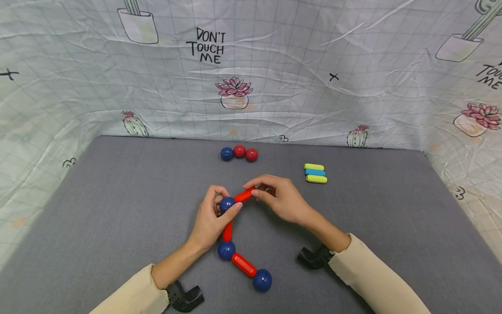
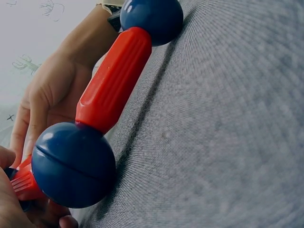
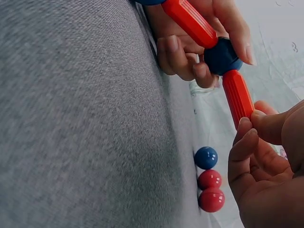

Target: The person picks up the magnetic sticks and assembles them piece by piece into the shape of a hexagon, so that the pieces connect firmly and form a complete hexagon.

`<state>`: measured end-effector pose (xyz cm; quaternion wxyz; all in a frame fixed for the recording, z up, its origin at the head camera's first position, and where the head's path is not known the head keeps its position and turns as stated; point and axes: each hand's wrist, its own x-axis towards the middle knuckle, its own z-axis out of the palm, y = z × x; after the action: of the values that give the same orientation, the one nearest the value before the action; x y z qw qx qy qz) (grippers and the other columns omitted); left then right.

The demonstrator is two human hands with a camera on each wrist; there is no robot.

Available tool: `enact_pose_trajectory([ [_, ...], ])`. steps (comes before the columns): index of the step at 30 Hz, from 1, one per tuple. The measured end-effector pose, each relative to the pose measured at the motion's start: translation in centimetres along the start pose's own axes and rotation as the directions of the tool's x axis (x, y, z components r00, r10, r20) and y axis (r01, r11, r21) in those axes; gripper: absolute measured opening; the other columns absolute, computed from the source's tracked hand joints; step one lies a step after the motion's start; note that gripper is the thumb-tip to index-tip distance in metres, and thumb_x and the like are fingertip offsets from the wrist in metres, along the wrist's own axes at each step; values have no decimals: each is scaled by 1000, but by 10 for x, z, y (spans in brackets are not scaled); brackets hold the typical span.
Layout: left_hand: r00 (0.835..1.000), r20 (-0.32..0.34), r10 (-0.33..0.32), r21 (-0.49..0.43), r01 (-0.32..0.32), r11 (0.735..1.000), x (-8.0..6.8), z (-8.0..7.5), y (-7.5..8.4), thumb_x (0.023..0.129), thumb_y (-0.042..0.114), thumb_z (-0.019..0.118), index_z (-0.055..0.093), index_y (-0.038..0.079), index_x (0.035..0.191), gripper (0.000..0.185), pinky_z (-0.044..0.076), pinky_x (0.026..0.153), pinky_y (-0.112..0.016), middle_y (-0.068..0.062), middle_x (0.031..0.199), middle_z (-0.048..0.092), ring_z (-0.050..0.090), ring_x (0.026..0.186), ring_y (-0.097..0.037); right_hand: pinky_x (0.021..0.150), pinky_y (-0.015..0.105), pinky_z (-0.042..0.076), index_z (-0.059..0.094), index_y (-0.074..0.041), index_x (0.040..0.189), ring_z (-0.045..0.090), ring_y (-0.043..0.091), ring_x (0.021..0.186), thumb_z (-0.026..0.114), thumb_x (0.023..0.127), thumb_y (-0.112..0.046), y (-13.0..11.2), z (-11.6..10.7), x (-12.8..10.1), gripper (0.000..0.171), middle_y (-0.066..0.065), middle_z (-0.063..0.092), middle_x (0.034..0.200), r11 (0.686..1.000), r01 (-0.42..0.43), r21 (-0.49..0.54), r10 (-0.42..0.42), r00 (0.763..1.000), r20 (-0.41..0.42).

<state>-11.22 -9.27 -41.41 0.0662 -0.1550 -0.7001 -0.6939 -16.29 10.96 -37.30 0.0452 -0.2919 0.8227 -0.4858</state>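
The left hand [image 1: 209, 220] pinches a smooth blue ball [image 1: 226, 203] mid-worktop; the right hand [image 1: 280, 198] grips the ribbed red rod [image 1: 244, 195] joined to it. Nearer, rods and balls chain across the grey felt worktop [image 1: 117, 209]. Far off lie three loose balls [image 1: 239, 153].

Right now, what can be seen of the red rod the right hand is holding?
The red rod is a short, ribbed cylinder with rounded ends, plastic by its look. It lies tilted just above the grey mat. Its lower left end meets a blue ball that the left hand grips. The right hand pinches its upper right end between fingertips and thumb. The ball also joins a second red rod leading down the chain.
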Motion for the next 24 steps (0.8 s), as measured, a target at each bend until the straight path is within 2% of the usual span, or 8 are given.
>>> enact_pose_trajectory([
  [9, 999, -43, -13, 63, 16, 998, 1, -1, -9, 86, 7, 70, 42, 3, 95, 30, 26, 42, -25, -2, 61, 44, 36, 46, -10, 67, 30, 51, 68, -15, 112, 58, 15, 77, 62, 94, -10, 0, 10, 9, 20, -5, 64, 101, 998, 1, 55, -4, 999, 46],
  [13, 998, -46, -33, 63, 35, 997, 1, 0, -9, 87, 8, 70, 44, 3, 99, 29, 32, 43, -24, -4, 67, 54, 41, 47, -13, 66, 31, 51, 69, -15, 111, 59, 15, 78, 61, 94, -9, -1, 12, 9, 19, -5, 64, 101, 997, -21, 69, 18, 999, 43],
  [17, 998, -37, -44, 33, 46, 998, 2, 0, -8, 88, 5, 69, 48, 2, 107, 29, 43, 45, -28, -10, 77, 60, 50, 47, -20, 66, 34, 52, 68, -15, 111, 61, 18, 80, 60, 95, -8, -2, 13, 10, 19, -4, 64, 102, 994, -46, 102, 42, 998, 43],
  [22, 999, -29, -36, 1, 36, 999, 2, 1, -3, 87, -6, 65, 52, -1, 111, 28, 44, 45, -29, -20, 77, 60, 52, 46, -28, 62, 37, 52, 68, -14, 112, 62, 26, 79, 59, 96, -8, -1, 11, 12, 20, 0, 65, 95, 990, -71, 124, 64, 996, 54],
  [24, 999, -25, -24, 0, 24, 1000, 1, 2, 4, 87, -9, 64, 53, -4, 111, 27, 43, 45, -28, -25, 76, 59, 52, 47, -29, 59, 35, 51, 68, -14, 113, 61, 27, 76, 59, 96, -10, 0, 9, 14, 20, 2, 66, 91, 991, -72, 111, 67, 996, 50],
])
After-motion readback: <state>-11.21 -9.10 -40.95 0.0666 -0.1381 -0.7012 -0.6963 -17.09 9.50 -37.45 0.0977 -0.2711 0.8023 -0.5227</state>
